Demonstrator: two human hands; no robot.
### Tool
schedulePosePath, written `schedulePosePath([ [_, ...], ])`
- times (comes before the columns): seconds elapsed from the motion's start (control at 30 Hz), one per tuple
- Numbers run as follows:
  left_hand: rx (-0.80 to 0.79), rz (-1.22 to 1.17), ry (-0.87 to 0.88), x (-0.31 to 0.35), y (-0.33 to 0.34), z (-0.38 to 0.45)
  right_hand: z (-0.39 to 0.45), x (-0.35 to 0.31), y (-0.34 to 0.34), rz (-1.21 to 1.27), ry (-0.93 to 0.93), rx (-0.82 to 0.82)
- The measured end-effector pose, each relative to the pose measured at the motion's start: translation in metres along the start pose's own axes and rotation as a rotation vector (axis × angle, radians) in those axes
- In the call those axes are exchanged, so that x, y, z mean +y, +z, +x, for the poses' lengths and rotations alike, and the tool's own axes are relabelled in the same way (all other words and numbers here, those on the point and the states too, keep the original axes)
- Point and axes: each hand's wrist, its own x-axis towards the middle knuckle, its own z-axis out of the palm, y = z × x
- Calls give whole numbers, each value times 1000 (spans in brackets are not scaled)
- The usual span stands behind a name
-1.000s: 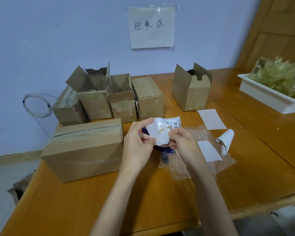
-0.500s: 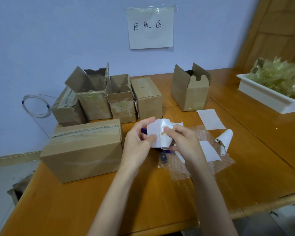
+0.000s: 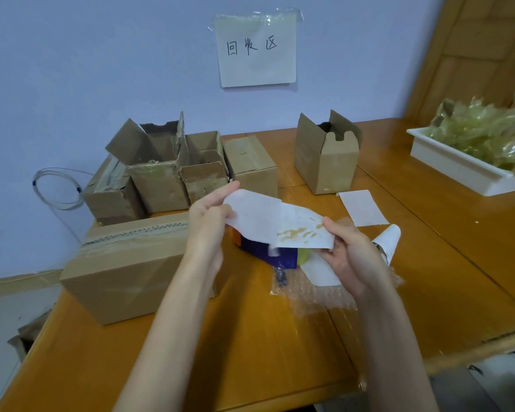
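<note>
A white label sheet (image 3: 275, 223) with brown glue marks is stretched out between my hands above the table. My left hand (image 3: 208, 230) pinches its left end and my right hand (image 3: 347, 251) pinches its right end. Below the sheet lies a small blue and orange packet (image 3: 268, 252), partly hidden by the sheet. The packet rests on a piece of bubble wrap (image 3: 309, 295).
A taped cardboard box (image 3: 125, 263) stands left of my hands. Several opened boxes (image 3: 167, 168) line the wall, with one more box (image 3: 327, 156) to the right. White paper slips (image 3: 363, 208), a curled label (image 3: 388, 237) and a white tray (image 3: 458, 166) of plastic bags sit right.
The crumpled label between my hands has been pulled flat and wide. My hands have moved apart and a little upward, which uncovers the blue packet underneath.
</note>
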Motion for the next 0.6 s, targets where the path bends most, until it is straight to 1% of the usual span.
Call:
schedulePosePath([
  [0.13, 12, -14, 35, 5, 9, 2, 1, -6, -15, 131, -20, 63],
  [0.23, 49, -18, 23, 1, 20, 3, 0, -8, -14, 206, -27, 80],
  [0.3, 117, 11, 32, -1, 19, 6, -2, -7, -19, 243, -37, 89],
  [0.37, 228, -4, 72, 3, 8, 13, -6, -8, -31, 281, -75, 114],
  [0.43, 297, -68, 86, 10, -8, 22, -8, -13, -44, 268, -128, 195],
  [0.5, 246, -51, 81, 14, -19, 28, -7, -16, -47, 209, -137, 275],
  [0.53, 197, -33, 84, 14, -19, 28, -5, -15, -42, 148, -107, 258],
  [0.6, 137, -16, 84, 11, -11, 26, -3, -11, -25, 37, -8, 139],
])
